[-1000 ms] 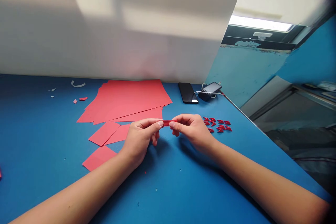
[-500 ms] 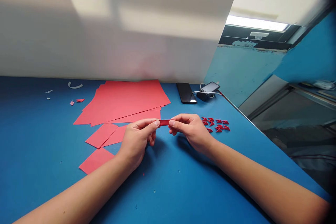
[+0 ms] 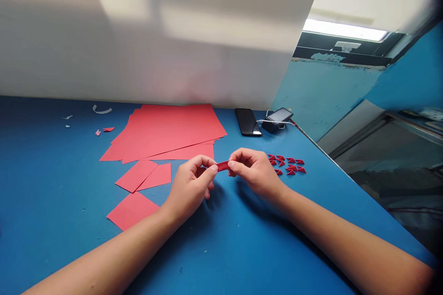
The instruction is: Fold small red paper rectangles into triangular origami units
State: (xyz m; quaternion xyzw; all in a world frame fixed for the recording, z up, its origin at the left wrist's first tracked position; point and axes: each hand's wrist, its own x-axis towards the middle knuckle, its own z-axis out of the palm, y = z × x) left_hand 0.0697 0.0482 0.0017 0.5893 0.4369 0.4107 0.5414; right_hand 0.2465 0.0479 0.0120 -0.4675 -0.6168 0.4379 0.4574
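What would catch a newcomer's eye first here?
The large overlapping red paper sheets probably stand out first, spread on the blue tabletop before the tall white panel. Nearer, the left hand and right hand pinch a narrow red paper strip. Small folded red paper triangles lie right of the right hand.

Red paper strip [image 3: 223,166] (plain), blue tabletop [image 3: 242,253], black phone [image 3: 248,121].

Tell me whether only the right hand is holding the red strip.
No, the left hand pinches one end of the red strip while the right hand pinches the other.
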